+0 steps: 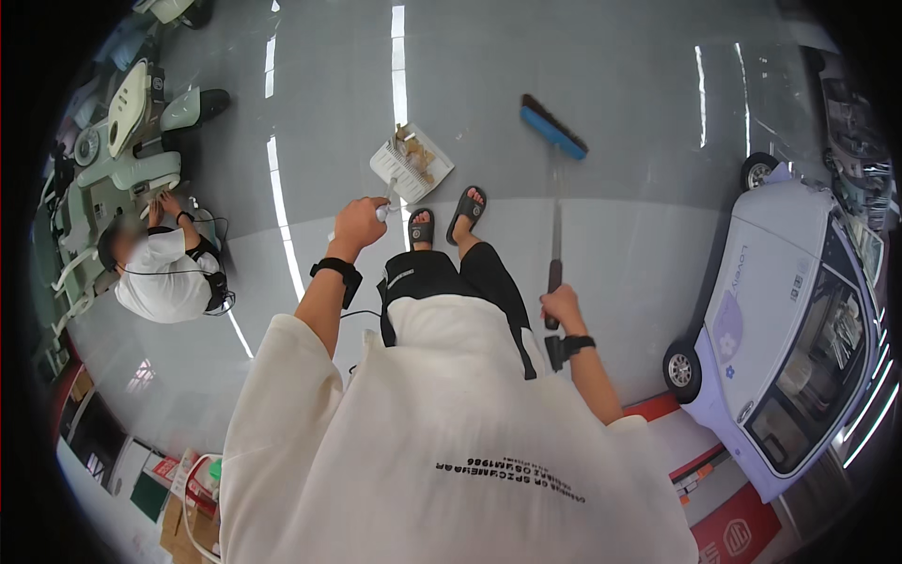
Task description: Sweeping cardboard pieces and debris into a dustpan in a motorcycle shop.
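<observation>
My left hand (361, 227) is closed around the handle of a white long-handled dustpan (394, 170). Brown scraps of litter (417, 151) lie in the pan, which is near the floor just ahead of my feet; whether it touches the floor I cannot tell. On the other side, my right hand (562, 307) grips the dark grip of a broom (557, 225). The broom's blue head with dark bristles (553, 128) is out ahead and to the right, apart from the dustpan.
Glossy grey floor (479, 84) spreads ahead. A person (169, 271) in a white shirt crouches at left beside pale green scooters (127, 169). A lilac small car (761, 317) stands at right. Cardboard boxes (180, 529) are at the lower left.
</observation>
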Available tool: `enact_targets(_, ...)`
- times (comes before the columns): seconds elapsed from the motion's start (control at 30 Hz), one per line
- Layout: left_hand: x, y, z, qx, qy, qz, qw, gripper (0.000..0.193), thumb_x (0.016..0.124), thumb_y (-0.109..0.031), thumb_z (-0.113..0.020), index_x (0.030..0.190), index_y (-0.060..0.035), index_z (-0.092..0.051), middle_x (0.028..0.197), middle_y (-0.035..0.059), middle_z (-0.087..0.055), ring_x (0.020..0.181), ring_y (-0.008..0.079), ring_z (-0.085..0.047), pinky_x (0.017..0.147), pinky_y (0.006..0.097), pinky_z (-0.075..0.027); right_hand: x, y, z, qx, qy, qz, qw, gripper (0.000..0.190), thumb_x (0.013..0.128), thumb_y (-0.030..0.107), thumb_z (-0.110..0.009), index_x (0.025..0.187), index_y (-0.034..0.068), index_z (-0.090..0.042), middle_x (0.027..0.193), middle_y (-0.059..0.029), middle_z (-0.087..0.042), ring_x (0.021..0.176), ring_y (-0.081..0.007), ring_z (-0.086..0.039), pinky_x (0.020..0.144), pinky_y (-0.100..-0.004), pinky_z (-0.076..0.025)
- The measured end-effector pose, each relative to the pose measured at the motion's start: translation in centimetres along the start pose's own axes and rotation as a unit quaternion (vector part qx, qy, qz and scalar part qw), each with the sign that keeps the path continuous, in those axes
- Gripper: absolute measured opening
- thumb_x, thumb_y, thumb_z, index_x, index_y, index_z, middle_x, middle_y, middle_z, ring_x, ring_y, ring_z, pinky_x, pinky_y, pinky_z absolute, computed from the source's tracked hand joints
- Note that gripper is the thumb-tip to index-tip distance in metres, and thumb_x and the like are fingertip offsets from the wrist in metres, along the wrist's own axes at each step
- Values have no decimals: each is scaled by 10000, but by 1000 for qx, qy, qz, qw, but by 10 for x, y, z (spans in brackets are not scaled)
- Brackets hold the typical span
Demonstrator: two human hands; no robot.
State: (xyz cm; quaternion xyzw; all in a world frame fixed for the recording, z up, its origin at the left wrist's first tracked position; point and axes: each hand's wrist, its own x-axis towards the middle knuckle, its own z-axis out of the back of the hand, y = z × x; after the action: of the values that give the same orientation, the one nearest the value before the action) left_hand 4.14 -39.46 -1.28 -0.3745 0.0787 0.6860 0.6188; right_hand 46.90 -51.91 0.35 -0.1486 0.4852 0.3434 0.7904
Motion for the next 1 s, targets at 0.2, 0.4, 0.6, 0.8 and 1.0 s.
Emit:
enact_targets(0.2,18,32,13,12,2,-39,999,445,711,-124,-590,1138,-209,-684,1021,181,-680,953,367,-640,866,452,-518,-66,-24,-51,-88,-14,2,996,313,721,113,-630,962,-86,-620,865,-232,-687,828,-336,-698,724,-409,-546)
enact_targets(0.4,25,38,4,4,-11,-49,999,380,780,-320,-696,1138,-196,-680,999,147,-689,933,364,-639,835,451,-509,-117,-49,-51,141,96,13,985,272,786,153,-664,980,-28,-602,768,-71,-622,671,-188,-596,643,-323,-502)
enact_targets(0.6,19,42,6,15,-37,-79,996,382,771,-299,-716,1132,-179,-686,1016,167,-683,939,364,-640,836,449,-515,-120,-110,-73,268,94,3,959,336,812,122,-662,1099,-40,-599,788,-76,-649,672,-183,-608,654,-323,-509)
enact_targets(0.8,-7,38,-4,12,-64,-107,992,342,777,-247,-710,1098,-133,-689,899,191,-684,876,397,-632,804,463,-505,-94,-135,-91,361,22,15,932,374,805,173,-675,1091,-62,-624,780,-112,-675,721,-236,-656,686,-342,-519)
enact_targets(1.0,-18,-30,-12,17,-69,-152,986,340,766,-202,-715,1093,-112,-686,868,197,-683,835,401,-633,776,468,-501,-55,-181,-77,371,-8,18,929,369,803,181,-675,1075,-65,-631,779,-116,-676,725,-232,-655,686,-341,-517)
